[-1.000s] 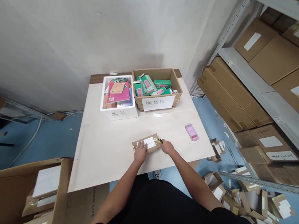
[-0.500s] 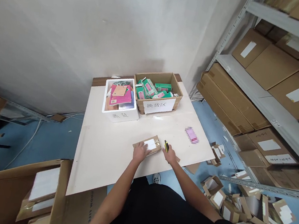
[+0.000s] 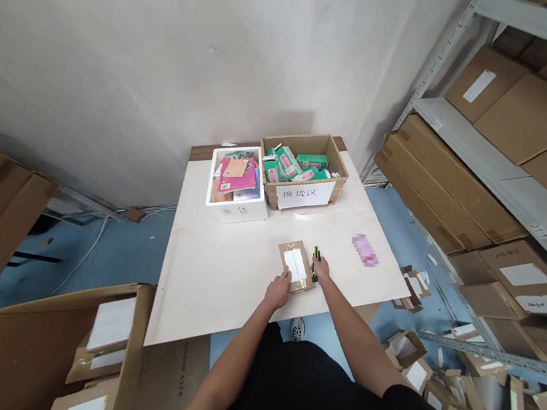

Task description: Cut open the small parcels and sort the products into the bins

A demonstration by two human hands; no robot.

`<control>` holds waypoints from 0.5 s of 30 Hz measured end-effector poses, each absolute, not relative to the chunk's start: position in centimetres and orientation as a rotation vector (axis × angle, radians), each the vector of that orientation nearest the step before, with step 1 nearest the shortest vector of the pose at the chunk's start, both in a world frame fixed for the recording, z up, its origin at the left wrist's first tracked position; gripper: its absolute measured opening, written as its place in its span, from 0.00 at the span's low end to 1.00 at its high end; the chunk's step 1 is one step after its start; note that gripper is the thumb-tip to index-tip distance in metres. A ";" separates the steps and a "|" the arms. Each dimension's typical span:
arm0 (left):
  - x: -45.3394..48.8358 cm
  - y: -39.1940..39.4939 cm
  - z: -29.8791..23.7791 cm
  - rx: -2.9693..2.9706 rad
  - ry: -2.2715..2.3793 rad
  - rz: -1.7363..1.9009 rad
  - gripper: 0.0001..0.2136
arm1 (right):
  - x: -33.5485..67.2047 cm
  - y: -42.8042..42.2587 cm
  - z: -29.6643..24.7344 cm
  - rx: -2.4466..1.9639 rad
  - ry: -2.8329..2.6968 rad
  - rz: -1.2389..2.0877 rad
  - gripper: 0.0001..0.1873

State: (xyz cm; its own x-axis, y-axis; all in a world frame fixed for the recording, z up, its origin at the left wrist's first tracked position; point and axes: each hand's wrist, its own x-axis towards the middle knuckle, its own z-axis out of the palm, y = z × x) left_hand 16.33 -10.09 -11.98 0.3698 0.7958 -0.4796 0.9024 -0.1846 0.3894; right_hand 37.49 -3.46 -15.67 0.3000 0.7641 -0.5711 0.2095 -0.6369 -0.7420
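We have a small cardboard parcel (image 3: pixel 296 266) lying flat near the table's (image 3: pixel 203 283) near edge, its tape apparently still uncut. Our left hand (image 3: pixel 276 293) presses fingers on its near corner; our right hand (image 3: pixel 321 270) is closed around a yellow-and-black box cutter (image 3: pixel 315 262) held just right of it. Farther off stand a white foam box (image 3: pixel 238 185) and a labelled cardboard box (image 3: pixel 304 171), clear of the work; a pink item (image 3: pixel 365 251) lies to the right.

Stockroom or small warehouse. Metal shelving (image 3: pixel 489 173) is stacked with labelled cartons (image 3: pixel 531 118). Opened packaging scraps (image 3: pixel 436 381) are strewn on the floor beside the bench (image 3: pixel 213 278).
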 end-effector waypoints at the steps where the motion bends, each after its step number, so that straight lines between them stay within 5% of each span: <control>1: 15.9 -10.1 -12.2 1.984 1.472 -0.188 0.35 | 37.4 -3.8 -15.7 -2.027 -0.868 1.345 0.15; 8: 8.6 -10.4 -13.3 1.594 1.872 0.061 0.21 | 35.9 -6.4 -16.1 -1.631 -0.767 1.582 0.18; 15: 11.0 -11.6 -15.6 1.338 1.907 0.203 0.42 | 31.6 -7.4 -16.2 -1.730 -0.994 1.632 0.22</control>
State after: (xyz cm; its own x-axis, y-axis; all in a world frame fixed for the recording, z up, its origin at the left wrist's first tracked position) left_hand 11.04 -11.63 -15.58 -0.1395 0.8529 -0.5030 0.7282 0.4326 0.5316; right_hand 31.62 -7.44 -16.16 -0.0142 0.8159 -0.5780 0.1394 -0.5708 -0.8092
